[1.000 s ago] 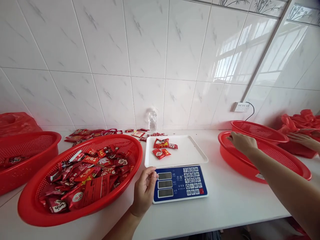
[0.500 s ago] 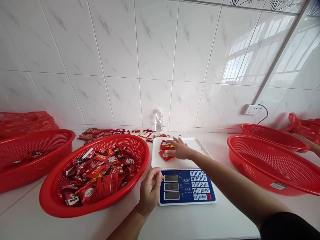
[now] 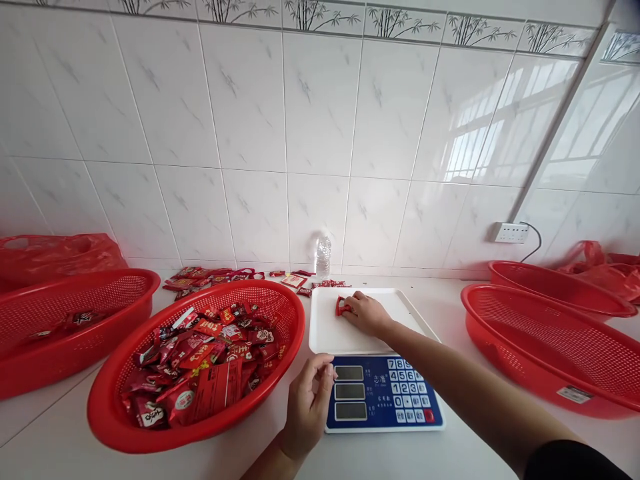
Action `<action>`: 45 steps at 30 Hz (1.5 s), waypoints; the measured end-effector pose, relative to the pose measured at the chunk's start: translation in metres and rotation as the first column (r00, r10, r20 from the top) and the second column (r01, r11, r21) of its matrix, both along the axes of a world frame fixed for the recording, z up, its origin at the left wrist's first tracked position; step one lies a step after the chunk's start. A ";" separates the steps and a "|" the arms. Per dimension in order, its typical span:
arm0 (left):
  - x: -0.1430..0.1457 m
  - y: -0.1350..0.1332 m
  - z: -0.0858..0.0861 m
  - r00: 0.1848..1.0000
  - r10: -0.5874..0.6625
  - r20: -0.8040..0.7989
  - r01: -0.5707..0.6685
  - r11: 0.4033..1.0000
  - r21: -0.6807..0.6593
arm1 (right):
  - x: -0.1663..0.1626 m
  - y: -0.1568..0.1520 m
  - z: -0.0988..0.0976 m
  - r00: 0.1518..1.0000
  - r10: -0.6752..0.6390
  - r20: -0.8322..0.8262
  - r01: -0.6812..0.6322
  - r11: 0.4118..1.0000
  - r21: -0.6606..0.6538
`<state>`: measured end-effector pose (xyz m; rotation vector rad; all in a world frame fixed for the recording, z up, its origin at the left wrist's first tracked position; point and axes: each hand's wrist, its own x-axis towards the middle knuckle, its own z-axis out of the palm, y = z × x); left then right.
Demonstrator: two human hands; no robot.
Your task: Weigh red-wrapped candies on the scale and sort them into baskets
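Note:
A white and blue digital scale lies in front of me, its white weighing tray at the back. Over that tray, my right hand has its fingers closed on small red snack packets; the palm hides most of them. My left hand hovers by the scale's left edge, its fingers curled toward the thumb with nothing visible in them. Left of it stands a red oval plastic basket, piled with red snack packets.
Another red basket with a few packets is at far left, before a red plastic bag. Loose packets and a clear bottle sit along the wall. Two red baskets stand at right, below a wall socket.
My right hand has gone from spread above the packets on the tray to closed around them. The view has tilted up slightly; my left hand stays beside the scale.

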<state>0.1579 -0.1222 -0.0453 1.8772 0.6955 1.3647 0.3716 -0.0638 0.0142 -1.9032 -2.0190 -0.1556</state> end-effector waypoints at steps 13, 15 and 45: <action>0.003 -0.002 -0.002 0.999 -0.044 -0.012 0.044 0.999 -0.004 | 0.158 -0.088 0.042 0.926 -0.367 -0.089 0.377 0.880 0.288; 0.004 -0.002 -0.003 0.999 -0.050 -0.020 0.050 0.999 0.001 | 0.189 -0.108 0.039 0.881 -0.470 -0.058 0.467 0.843 0.266; 0.004 0.002 -0.006 1.000 -0.005 -0.024 0.005 1.000 0.015 | 0.105 -0.097 0.020 0.985 -0.169 0.046 0.165 0.984 0.073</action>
